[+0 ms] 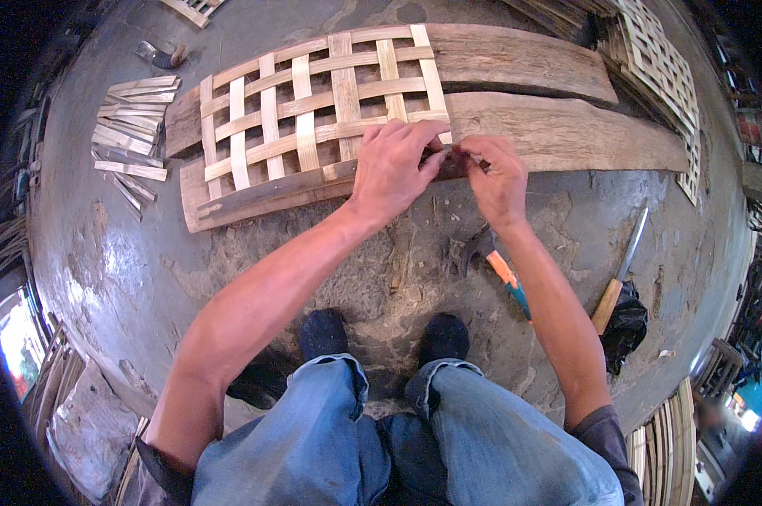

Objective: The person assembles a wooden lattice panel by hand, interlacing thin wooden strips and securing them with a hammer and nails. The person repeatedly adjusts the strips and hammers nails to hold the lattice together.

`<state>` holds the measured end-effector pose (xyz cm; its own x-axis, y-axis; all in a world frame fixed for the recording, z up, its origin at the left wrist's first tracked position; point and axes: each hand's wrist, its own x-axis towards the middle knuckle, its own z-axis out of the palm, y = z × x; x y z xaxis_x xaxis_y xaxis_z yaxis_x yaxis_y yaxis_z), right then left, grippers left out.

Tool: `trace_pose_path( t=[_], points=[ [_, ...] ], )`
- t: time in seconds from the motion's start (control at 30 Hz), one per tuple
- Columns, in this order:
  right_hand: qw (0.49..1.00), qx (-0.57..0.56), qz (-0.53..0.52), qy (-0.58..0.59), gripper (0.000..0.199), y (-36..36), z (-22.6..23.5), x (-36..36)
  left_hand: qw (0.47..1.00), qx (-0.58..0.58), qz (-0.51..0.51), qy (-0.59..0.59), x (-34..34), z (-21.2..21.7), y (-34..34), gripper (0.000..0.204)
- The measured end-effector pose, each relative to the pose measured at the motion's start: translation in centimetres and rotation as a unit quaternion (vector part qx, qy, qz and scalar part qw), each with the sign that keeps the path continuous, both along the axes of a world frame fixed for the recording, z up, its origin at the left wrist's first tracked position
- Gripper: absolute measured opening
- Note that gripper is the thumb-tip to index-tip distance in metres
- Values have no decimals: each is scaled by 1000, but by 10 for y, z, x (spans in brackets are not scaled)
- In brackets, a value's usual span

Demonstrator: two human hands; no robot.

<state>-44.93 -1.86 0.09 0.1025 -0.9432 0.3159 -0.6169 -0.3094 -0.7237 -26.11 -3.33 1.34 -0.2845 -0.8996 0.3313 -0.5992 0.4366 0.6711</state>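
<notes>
A woven bamboo lattice panel [313, 101] lies on two rough wooden planks [558, 131] on a concrete floor. A dark wooden strip [271, 190] runs along the panel's near edge. My left hand [393, 164] rests on that strip at the panel's near right corner, fingers curled down on it. My right hand [499, 177] pinches the strip's right end, fingertips meeting those of the left hand. Whether a small item is between the fingers is hidden.
A hammer with an orange and teal handle [503, 274] lies by my right forearm. A knife with a wooden handle [621, 274] lies at the right beside a dark cloth [625, 329]. Short cut bamboo strips [132, 126] are piled at the left. More lattice panels [663, 76] are stacked at the right.
</notes>
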Motion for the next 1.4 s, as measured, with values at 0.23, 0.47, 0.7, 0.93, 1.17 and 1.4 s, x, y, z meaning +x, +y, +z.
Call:
trace_pose_path(
  t=[0.23, 0.47, 0.7, 0.93, 1.17, 1.4],
  points=[
    [999, -31, 7, 15, 25, -1, -2, -1, 998, 38, -24, 32, -5, 0, -4, 40],
    [997, -49, 26, 47, 22, -5, 14, 10, 996, 41, -31, 74, -4, -2, -8, 40],
    [999, 19, -28, -2, 24, 7, 18, -1, 998, 36, -31, 33, -8, 2, -6, 31],
    [969, 177, -144, 94, 30, 155, -5, -45, 999, 13, -38, 2, -4, -2, -6, 14],
    [975, 188, -118, 23, 28, 157, 3, -47, 999, -21, -32, -10, -5, -3, -5, 15],
    [994, 89, -55, 24, 24, 81, 49, -19, 1000, -6, -12, 23, -11, -5, -6, 23]
  ],
)
